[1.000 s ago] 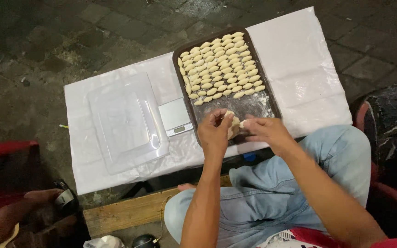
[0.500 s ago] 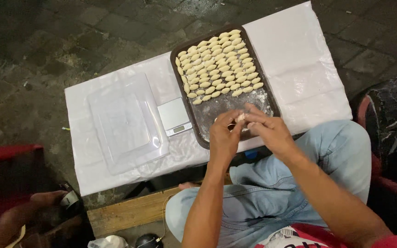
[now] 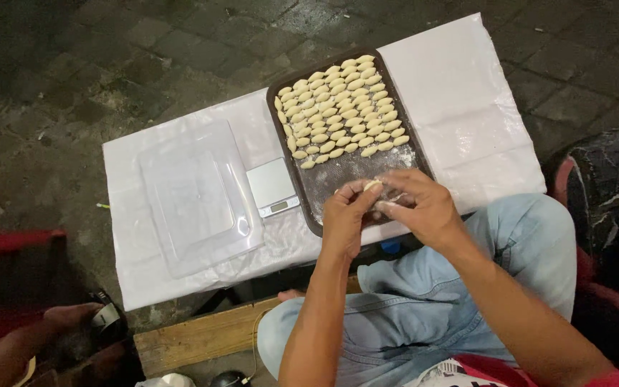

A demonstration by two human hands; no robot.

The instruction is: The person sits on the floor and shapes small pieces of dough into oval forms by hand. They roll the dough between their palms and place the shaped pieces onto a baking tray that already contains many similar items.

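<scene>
Dough piece (image 3: 372, 185) pinched between fingertips of left hand (image 3: 343, 217) and right hand (image 3: 420, 206), both closed on it, above bare near end of dark tray (image 3: 338, 179). Shaped pieces (image 3: 342, 107) fill tray's far end. Scale (image 3: 272, 188) beside tray's left edge.

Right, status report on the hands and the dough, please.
Left hand and right hand pinch one dough piece over dark tray. Shaped pieces fill far end. Nothing in the way.

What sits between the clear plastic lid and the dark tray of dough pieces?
A small silver kitchen scale sits on the white table cover, between the clear lid and the dark tray, in the head view.
</scene>
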